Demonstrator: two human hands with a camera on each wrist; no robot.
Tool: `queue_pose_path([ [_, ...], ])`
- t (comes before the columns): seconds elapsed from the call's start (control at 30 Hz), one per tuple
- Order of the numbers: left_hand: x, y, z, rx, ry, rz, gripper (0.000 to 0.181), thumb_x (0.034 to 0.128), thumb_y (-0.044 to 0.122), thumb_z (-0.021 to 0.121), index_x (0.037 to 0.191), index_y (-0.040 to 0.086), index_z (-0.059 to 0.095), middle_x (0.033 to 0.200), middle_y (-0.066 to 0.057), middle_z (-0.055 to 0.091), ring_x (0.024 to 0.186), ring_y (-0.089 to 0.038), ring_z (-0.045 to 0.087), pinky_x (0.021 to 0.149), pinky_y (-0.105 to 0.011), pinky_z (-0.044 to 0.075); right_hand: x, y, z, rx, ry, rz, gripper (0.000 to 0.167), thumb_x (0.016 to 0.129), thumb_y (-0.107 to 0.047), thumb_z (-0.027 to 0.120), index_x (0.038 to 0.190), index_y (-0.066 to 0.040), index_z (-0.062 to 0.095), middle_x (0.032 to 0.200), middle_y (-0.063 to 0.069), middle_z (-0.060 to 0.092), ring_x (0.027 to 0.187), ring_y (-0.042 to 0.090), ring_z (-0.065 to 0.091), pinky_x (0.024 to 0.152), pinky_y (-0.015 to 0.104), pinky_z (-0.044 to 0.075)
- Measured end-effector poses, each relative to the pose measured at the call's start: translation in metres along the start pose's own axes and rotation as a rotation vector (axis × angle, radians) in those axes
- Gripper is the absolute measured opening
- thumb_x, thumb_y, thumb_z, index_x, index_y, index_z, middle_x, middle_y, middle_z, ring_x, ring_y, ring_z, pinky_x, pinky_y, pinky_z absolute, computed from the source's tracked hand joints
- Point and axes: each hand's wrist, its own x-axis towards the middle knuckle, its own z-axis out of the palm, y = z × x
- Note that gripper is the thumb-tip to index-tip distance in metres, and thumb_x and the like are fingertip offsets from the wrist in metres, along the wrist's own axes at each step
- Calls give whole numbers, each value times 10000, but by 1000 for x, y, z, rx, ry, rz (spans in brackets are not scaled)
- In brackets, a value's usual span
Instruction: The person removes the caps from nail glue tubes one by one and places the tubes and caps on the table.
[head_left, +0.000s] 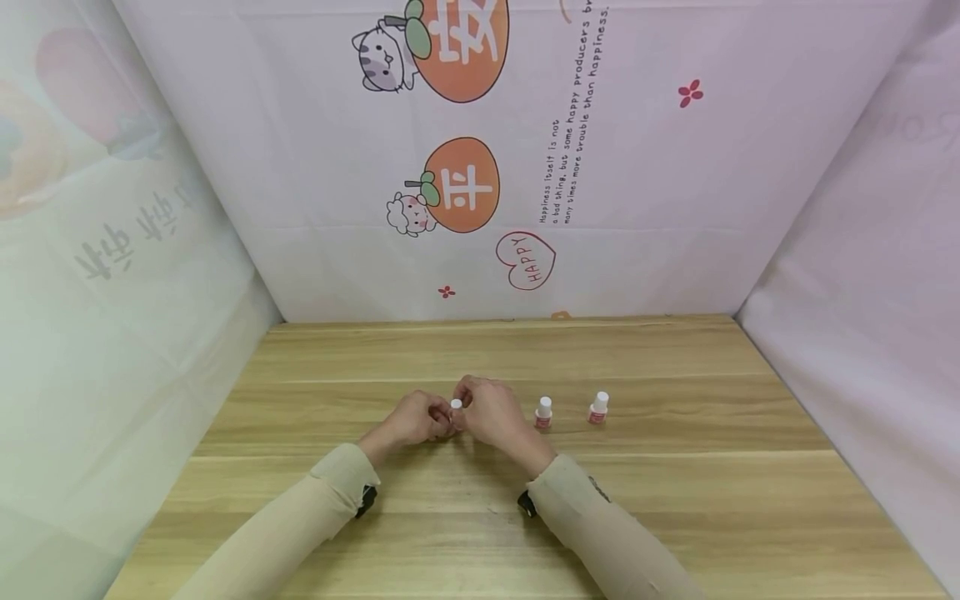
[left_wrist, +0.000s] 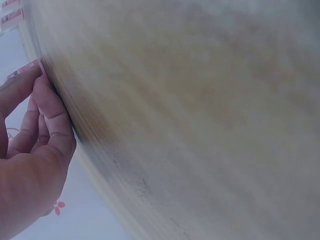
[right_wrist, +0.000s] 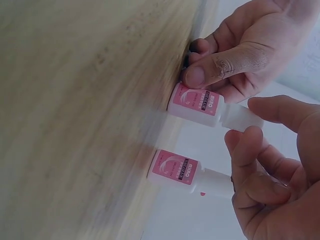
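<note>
Between the two hands stands a small white glue bottle (right_wrist: 194,104) with a pink label and a white cap (head_left: 456,404). My left hand (head_left: 422,417) pinches its body near the base between thumb and finger, as the right wrist view (right_wrist: 245,52) also shows. The right hand (head_left: 491,411) has thumb and fingers on either side of the cap (right_wrist: 242,117), pinching it. In the left wrist view the left hand (left_wrist: 37,135) covers most of the bottle, leaving a bit of pink label (left_wrist: 25,69).
Two matching capped bottles stand upright to the right of the hands, one nearer (head_left: 543,414) and one farther right (head_left: 598,408). The wooden table (head_left: 465,533) meets a printed white cloth (head_left: 630,275) at its back, and similar cloth hangs at both sides.
</note>
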Motion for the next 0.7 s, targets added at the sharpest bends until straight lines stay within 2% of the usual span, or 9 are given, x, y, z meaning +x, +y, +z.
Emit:
queue_pose_path([
  [0.13,0,0,0,4,4,6,254,787,-90,634,983,32,738,790,-27,686,651,-102,584,570,-240,524,0,-1,0,-11,6,-17,125,880,-229,731,987,-184,685,922,-43,689,772,127,583,713,297,496],
  [0.33,-1,0,0,-4,0,11,240,796,-87,630,975,33,734,796,-26,687,652,-103,579,571,-237,515,-1,-2,-1,-27,33,-37,138,863,-219,720,996,-198,692,972,-33,709,866,177,620,768,339,510],
  [0.57,0,-2,0,-14,3,6,188,816,-62,648,940,46,739,775,-22,677,645,-98,563,569,-229,500,0,-2,-3,-16,68,-60,173,859,-192,718,1030,-183,694,980,-17,719,840,171,631,762,331,515],
  [0.7,1,-3,1,-15,1,-5,176,819,-54,657,933,49,742,794,-30,701,651,-99,564,574,-226,493,-1,-3,-4,-15,75,-66,194,864,-191,715,1056,-172,695,989,-11,725,875,191,653,807,361,527],
])
